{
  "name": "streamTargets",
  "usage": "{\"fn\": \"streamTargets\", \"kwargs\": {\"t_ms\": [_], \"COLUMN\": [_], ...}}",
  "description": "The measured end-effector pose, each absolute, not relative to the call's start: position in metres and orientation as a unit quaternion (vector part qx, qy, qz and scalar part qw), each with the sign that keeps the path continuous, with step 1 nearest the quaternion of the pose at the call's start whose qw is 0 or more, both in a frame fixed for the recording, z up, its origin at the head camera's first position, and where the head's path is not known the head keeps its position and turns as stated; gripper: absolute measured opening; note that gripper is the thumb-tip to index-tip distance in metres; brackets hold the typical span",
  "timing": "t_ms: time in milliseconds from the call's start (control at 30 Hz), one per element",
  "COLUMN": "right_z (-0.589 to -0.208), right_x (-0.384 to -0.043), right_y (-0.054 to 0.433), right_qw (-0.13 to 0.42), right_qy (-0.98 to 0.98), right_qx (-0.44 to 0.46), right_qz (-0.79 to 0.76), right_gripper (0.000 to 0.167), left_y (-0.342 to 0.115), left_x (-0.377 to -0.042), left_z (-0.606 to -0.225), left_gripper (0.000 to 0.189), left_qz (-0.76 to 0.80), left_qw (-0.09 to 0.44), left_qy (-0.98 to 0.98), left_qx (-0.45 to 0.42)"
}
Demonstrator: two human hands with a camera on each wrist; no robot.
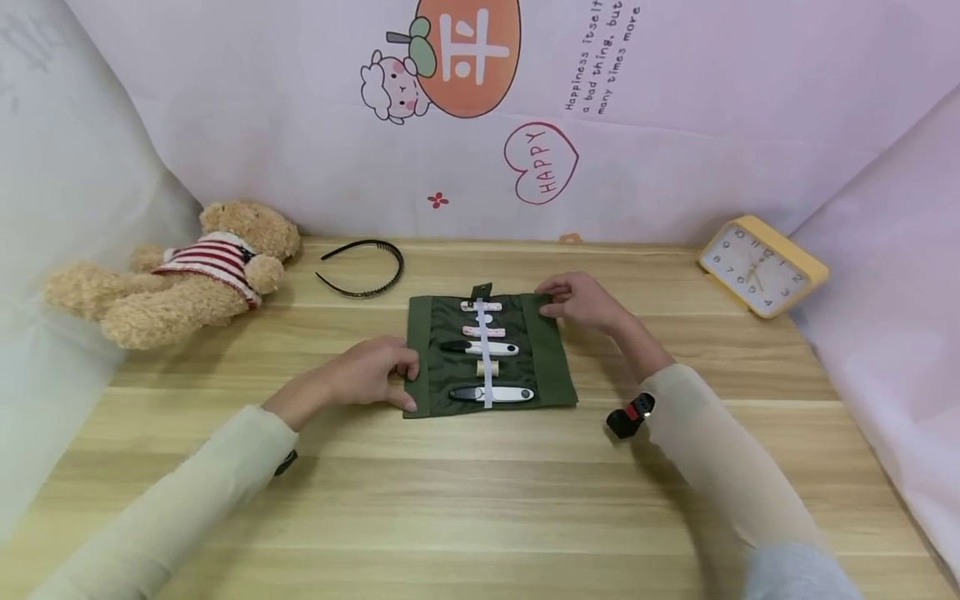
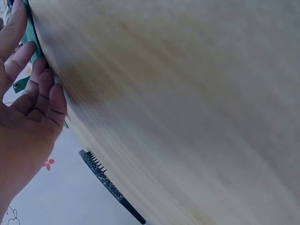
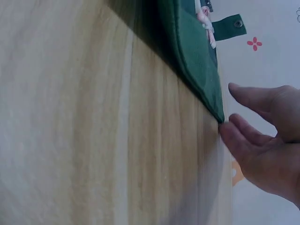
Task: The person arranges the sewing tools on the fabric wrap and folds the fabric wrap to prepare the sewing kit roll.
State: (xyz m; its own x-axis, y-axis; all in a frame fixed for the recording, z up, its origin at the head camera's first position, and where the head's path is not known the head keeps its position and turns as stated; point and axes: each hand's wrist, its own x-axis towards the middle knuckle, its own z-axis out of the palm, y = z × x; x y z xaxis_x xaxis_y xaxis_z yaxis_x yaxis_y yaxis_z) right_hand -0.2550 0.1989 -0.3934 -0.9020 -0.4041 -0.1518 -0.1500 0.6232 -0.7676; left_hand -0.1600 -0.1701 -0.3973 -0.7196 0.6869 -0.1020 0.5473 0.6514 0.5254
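Observation:
A dark green fabric sewing kit (image 1: 555, 362) lies unfolded on the table. A white elastic band (image 1: 483, 354) runs down its middle over two white-and-black snips, the nearer snips (image 1: 510, 393) beside a thread spool (image 1: 487, 367), and small pink-patterned pieces (image 1: 483, 332). A snap tab (image 1: 482, 292) sticks out at its far edge. My left hand (image 1: 371, 371) rests at the kit's left edge, thumb by the near corner and fingers loosely bent higher up. My right hand (image 1: 585, 300) is at the far right corner; its fingertips (image 3: 227, 129) touch the corner, thumb apart from the fingers.
A teddy bear (image 1: 202, 271) in a striped shirt lies at the back left. Between it and the kit is a black headband (image 1: 401, 267). A yellow alarm clock (image 1: 765, 267) stands at the back right. Printed white cloth (image 1: 637, 183) hangs around the wooden table (image 1: 480, 500).

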Motion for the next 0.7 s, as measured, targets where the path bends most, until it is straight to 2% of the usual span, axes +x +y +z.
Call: {"fn": "streamTargets", "kwargs": {"t_ms": [400,700], "right_z": [-0.382,-0.384], "right_x": [-0.221,-0.193], "right_y": [0.202,0.213], "right_qw": [0.129,0.203], "right_qy": [0.887,0.84], "right_qx": [-0.199,-0.312], "right_qz": [-0.397,-0.394], "right_gripper": [0.043,0.031], "left_y": [-0.175,-0.172], "left_x": [-0.145,-0.144], "left_z": [-0.396,-0.392], "left_gripper": [0.041,0.03], "left_qz": [0.258,0.29], "left_qw": [0.099,0.114], "left_qy": [0.892,0.869], "left_qx": [0.359,0.384]}}
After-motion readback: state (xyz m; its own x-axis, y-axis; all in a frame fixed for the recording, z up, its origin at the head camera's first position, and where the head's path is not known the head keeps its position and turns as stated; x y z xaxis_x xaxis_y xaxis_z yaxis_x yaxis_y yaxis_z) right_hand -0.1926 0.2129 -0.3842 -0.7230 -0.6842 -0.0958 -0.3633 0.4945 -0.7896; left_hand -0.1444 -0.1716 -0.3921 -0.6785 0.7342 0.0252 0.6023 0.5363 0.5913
